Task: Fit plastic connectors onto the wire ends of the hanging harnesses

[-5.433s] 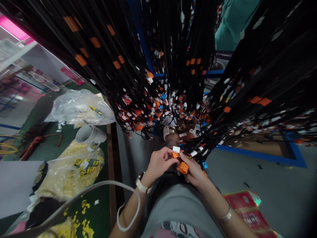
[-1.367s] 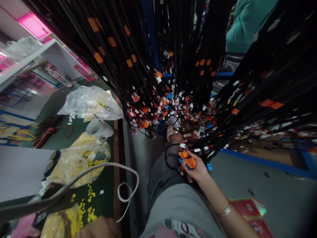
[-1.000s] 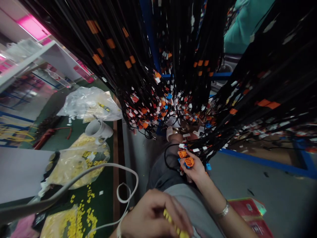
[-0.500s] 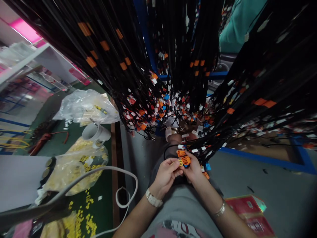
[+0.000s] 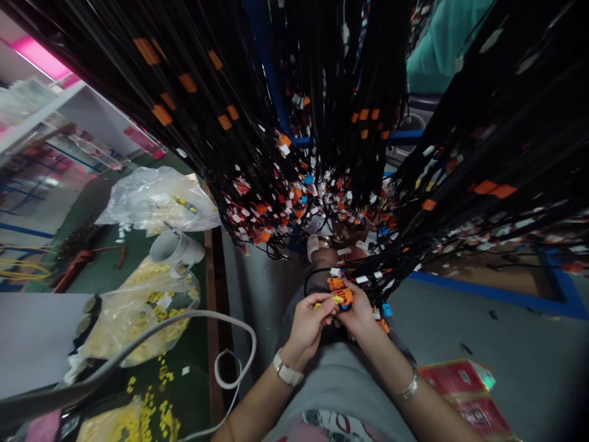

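My right hand grips an orange connector on the end of a black wire harness, just above my lap. My left hand pinches small yellow clips and presses one against that connector. A second orange connector sits right above it. Both hands are closed and touch each other at the fingertips.
Dense bundles of black cables with orange, white and blue plugs hang in front. On the green bench at left lie bags of yellow clips, a white mug and a grey hose. A red box lies on the floor at right.
My left hand reached to the bench, came back with yellow clips and joined my right hand at the orange connector. My right hand kept hold of the connector throughout.
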A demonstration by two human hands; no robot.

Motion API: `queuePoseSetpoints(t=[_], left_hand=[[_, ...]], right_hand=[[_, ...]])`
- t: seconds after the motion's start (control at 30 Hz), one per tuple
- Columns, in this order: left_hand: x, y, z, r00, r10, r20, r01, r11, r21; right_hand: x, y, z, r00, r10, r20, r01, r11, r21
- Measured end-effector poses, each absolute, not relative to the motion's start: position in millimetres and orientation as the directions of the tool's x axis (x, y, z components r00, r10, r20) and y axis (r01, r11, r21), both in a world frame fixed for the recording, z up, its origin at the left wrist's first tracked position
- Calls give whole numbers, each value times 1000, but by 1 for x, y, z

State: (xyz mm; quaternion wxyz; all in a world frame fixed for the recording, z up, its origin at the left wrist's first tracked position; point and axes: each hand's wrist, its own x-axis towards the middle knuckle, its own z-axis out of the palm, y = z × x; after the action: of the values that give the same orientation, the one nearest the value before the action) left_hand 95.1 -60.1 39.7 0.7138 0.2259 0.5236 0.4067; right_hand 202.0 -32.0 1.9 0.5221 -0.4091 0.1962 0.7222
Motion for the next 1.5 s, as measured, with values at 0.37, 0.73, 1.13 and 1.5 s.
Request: queuePoseSetpoints(t=[0.37, 0.73, 1.13, 1.5], left_hand=[[101, -58, 38, -73, 988, -137, 143, 147, 979], [96, -62, 26, 101, 964, 247, 423, -266, 866], [93, -59, 32, 298, 922, 246, 446, -363, 818], [89, -61, 32, 403, 874, 272, 610, -478, 632]], right_hand=[[204, -34, 4, -128, 587, -799, -936, -337, -99], [205, -33, 9, -194, 643, -741, -938, -342, -51], [206, -37, 1, -204, 687, -698, -947, -319, -37], [205, -35, 11, -219, 656, -722, -938, -345, -28]])
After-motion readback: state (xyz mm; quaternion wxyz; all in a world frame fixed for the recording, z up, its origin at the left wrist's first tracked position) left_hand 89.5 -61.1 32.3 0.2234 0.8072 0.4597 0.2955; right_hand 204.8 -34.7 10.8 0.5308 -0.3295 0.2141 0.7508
